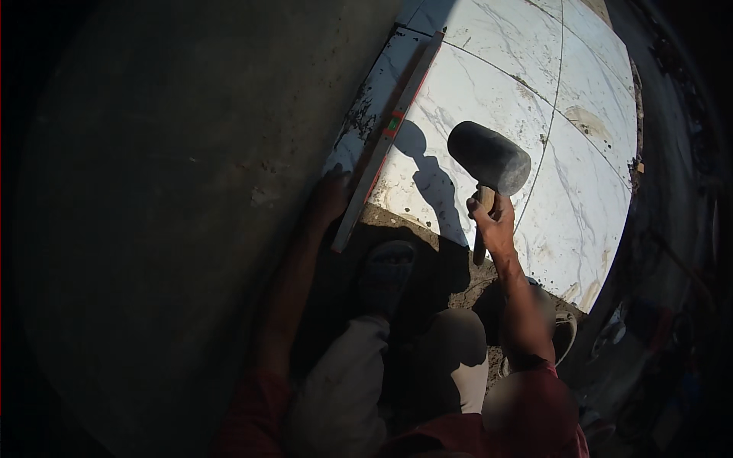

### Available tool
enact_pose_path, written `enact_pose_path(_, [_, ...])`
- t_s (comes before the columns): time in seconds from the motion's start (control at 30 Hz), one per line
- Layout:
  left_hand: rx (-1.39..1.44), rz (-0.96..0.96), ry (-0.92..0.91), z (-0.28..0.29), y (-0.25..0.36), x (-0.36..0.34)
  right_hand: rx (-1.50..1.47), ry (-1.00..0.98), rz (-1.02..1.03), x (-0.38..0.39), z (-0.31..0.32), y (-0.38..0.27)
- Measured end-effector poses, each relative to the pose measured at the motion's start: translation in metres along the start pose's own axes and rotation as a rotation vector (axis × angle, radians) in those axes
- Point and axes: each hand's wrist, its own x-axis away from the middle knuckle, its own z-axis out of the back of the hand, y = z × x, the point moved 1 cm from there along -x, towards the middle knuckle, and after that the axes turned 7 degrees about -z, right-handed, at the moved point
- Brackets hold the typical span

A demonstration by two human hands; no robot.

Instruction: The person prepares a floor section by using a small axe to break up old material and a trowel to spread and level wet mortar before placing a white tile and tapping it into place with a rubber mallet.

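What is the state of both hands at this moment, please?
Left hand: in shadow beside the spirit level; open or closed cannot be told.
Right hand: closed, holding the mallet by its wooden handle.

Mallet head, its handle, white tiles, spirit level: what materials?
Mallet head: probably rubber, matte black, greyer at one end.
Handle: likely wood, from its tan-brown colour; finish unclear.
White tiles: smooth, likely glazed ceramic or porcelain; grey marble-like veining leaves stone possible.
Spirit level: probably dull metal, straight slim bar with red edging; green vial, plastic or glass.
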Motion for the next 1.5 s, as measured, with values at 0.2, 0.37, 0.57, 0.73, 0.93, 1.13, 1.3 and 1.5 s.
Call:
enact_pose_path(0.2, [0.003,0.103,0.008,0.001,-0.036,0.024,0.448,0.105,0.514,-0.01,0.026,-0.098])
enact_pose_path(0.37, [0.168,-0.163,0.215,-0.004,0.088,0.012,0.421,0.195,0.481,0.01,0.071,-0.056])
enact_pose_path(0.57, [-0.251,-0.197,-0.174,-0.098,0.115,0.03,0.586,0.165,0.473,0.029,0.051,0.028])
enact_pose_path(0.73, [-0.306,-0.175,-0.172,-0.114,0.114,0.04,0.514,0.152,0.503,0.046,0.051,0.011])
enact_pose_path(0.93, [-0.264,-0.113,-0.174,-0.118,0.118,0.043,0.6,0.126,0.447,0.047,0.049,0.046])
enact_pose_path(1.13, [-0.328,-0.107,-0.192,-0.119,0.123,0.043,0.586,0.125,0.5,0.051,0.041,0.031])
enact_pose_path(1.3, [-0.287,-0.115,-0.165,-0.111,0.117,0.048,0.541,0.101,0.513,0.051,0.024,0.024])
enact_pose_path(1.5, [-0.22,-0.087,-0.258,-0.107,0.126,0.043,0.573,0.065,0.497,0.041,0.03,0.071])
